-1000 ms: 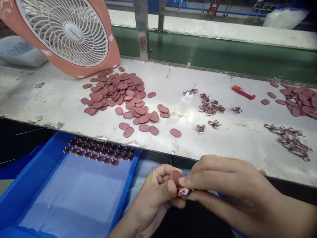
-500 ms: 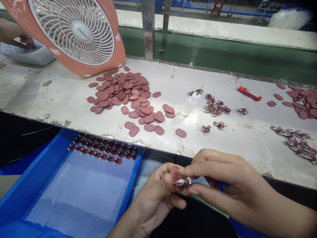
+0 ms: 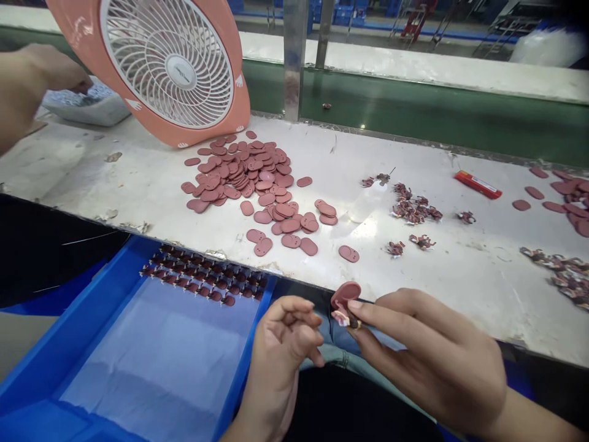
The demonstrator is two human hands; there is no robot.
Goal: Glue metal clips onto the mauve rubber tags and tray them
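The right hand [image 3: 427,362] pinched the maroon oval piece [image 3: 346,293] by its lower end, leaving its face clear; the left hand's [image 3: 285,344] fingers [image 3: 294,312] curled loosely, empty.

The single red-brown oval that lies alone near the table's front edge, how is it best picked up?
Pinch the oval across its narrow width, at the two long edges, coming from above. It lies flat and thin, apart from the others, so both edges are free.
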